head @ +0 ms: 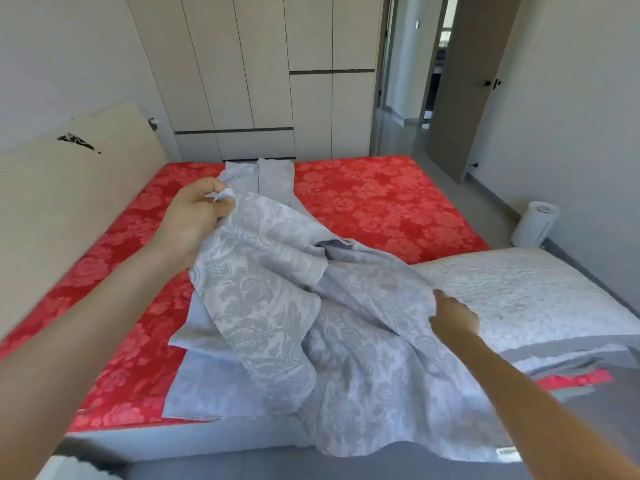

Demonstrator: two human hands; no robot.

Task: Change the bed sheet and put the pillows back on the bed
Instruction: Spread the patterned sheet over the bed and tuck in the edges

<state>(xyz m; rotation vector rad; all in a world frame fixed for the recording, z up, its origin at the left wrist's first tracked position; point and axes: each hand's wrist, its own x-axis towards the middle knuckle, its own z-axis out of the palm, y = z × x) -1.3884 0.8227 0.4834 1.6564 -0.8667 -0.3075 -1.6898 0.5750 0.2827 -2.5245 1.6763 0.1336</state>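
- Two bare forearms reach out from the bottom edge, mine to steer from afar, one from 7 o'clock and one from 5 o'clock.
- Nearest me, the grey patterned sheet (346,358) spills over the near edge of the bed, its hem hanging down at 6 o'clock with a small label showing at its lower right corner.
- My right hand (453,317) sits at about 4 o'clock, pressed into the sheet's folds; its fingers are buried in the cloth, so I cannot tell whether they are together or apart.
- At 3 o'clock, just beside that hand, a pale quilted pad (519,292) lies over the bed's right corner, touching the sheet.
- My left hand (197,216) is raised at 10 o'clock, its fingers (221,202) clamped on a bunched corner of the sheet, lifting it so the cloth drapes down toward the middle.
- Under everything lies the red floral mattress (381,206), bare at 9 o'clock and from 12 to 2 o'clock.
- A folded strip of the sheet runs on to the far edge at 12 o'clock.
- At 9 to 10 o'clock a cream headboard (69,181) with a torn patch stands against the mattress.
- Farther off, a white cylinder (535,223) stands on the floor at 2 o'clock, with wardrobe doors (259,64) at 12 o'clock and an open door (467,84) at 1 o'clock.
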